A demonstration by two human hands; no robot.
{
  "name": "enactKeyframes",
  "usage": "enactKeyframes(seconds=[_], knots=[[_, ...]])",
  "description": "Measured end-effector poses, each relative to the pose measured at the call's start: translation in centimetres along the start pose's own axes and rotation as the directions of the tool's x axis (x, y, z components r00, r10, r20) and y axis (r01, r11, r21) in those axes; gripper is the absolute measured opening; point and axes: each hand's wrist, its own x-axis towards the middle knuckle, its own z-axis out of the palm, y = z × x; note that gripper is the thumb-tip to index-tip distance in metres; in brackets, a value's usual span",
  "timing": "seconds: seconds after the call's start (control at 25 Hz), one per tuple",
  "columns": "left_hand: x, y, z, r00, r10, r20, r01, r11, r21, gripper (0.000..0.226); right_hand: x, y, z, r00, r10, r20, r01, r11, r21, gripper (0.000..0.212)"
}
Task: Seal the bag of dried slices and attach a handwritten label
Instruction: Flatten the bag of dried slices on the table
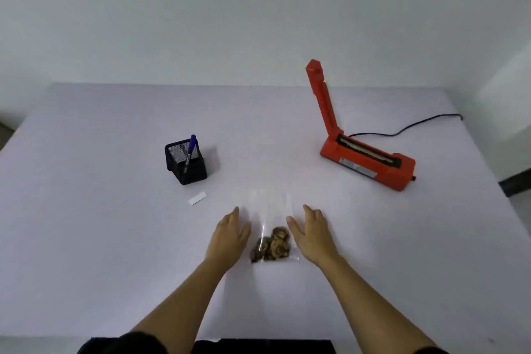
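Though barely begun, by the look of it: nothing sealed, nothing lettered. Flanking the bag [271,210] of dried slices [273,246], near the front middle of the tabletop [115,238], with left hand [230,236] and right hand [311,236], both spread flat and gripping nothing. Left to do: clamping its mouth in the raised-arm red sealer [367,161] at far right, then writing on the white label [197,198] with the pen [190,152] and sticking it on.

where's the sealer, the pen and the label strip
sealer [400,171]: head view, on the right end of its red base
pen [192,141]: head view, on its blue cap
label strip [197,198]: head view, on the middle of the white strip
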Motion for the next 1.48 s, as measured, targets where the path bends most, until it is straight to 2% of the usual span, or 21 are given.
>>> enactKeyframes(seconds=[0.12, 0.2, 0.28, 0.4, 0.64, 0.88, 0.96, 1.04, 1.12, 1.2, 1.24, 1.28, 1.4, 1.48], knots=[[1.1, 0.2, 2.5, 0.978, -0.099, -0.184, 0.059, 0.975, -0.214, 0.048, 1.4, 0.8, 1.9, 0.995, 0.068, -0.077, -0.054, 0.984, 0.168, 0.063], [1.4, 1.2, 3.5, 0.96, -0.175, -0.218, 0.106, 0.949, -0.296, 0.044, 2.1, 0.6, 2.7, 0.991, 0.073, -0.109, -0.05, 0.978, 0.2, 0.052], [2.2, 1.8, 4.6, 0.942, -0.204, -0.267, 0.127, 0.952, -0.277, 0.04, 2.7, 0.2, 3.4, 0.985, 0.069, -0.159, -0.046, 0.989, 0.141, 0.044], [2.9, 2.0, 5.9, 0.909, -0.201, -0.364, 0.15, 0.975, -0.164, 0.037, 3.1, 0.0, 4.3, 0.954, 0.043, -0.297, -0.056, 0.998, -0.035, 0.042], [3.3, 1.0, 6.6, 0.892, -0.161, -0.422, 0.096, 0.981, -0.171, 0.022, 2.9, 0.5, 5.4, 0.881, -0.046, -0.47, -0.003, 0.995, -0.103, 0.033], [3.1, 0.6, 6.3, 0.884, -0.075, -0.462, -0.013, 0.983, -0.185, 0.022, 2.7, 0.9, 5.0, 0.921, -0.02, -0.388, 0.007, 0.999, -0.034, 0.033], [2.9, 0.3, 6.1, 0.904, -0.052, -0.424, -0.062, 0.966, -0.252, 0.024, 2.7, 1.3, 4.8, 0.945, -0.042, -0.324, 0.085, 0.989, 0.121, 0.029], [2.7, 0.2, 5.6, 0.939, -0.058, -0.34, -0.085, 0.917, -0.391, 0.025, 2.8, 1.7, 4.5, 0.971, -0.021, -0.239, 0.106, 0.931, 0.349, 0.024], [2.5, 0.0, 5.1, 0.971, -0.103, -0.214, -0.048, 0.797, -0.602, 0.024, 2.7, 1.7, 4.6, 0.99, -0.016, -0.137, 0.086, 0.844, 0.529, 0.016], [2.4, 0.1, 4.4, 0.995, -0.087, -0.05, 0.014, 0.614, -0.79, 0.02, 2.8, 1.7, 4.8, 0.997, -0.02, -0.078, 0.063, 0.793, 0.606, 0.011], [2.4, -0.2, 4.0, 0.999, -0.048, -0.004, 0.025, 0.574, -0.818, 0.018, 2.8, 1.7, 4.8, 0.998, -0.014, -0.059, 0.048, 0.782, 0.622, 0.009], [2.4, -0.4, 3.7, 1.0, -0.003, 0.022, 0.02, 0.583, -0.812, 0.022, 2.7, 1.6, 4.6, 0.999, -0.01, -0.035, 0.03, 0.762, 0.646, 0.005], [2.5, -1.3, 3.3, 0.993, 0.077, 0.088, 0.012, 0.682, -0.731, 0.049, 2.4, 1.7, 3.9, 0.999, -0.037, 0.035, 0.006, 0.764, 0.646, 0.032], [2.8, -1.6, 3.2, 0.992, 0.062, 0.113, 0.044, 0.662, -0.748, 0.054, 2.5, 1.7, 3.6, 0.998, -0.021, 0.066, -0.027, 0.765, 0.643, 0.038]])
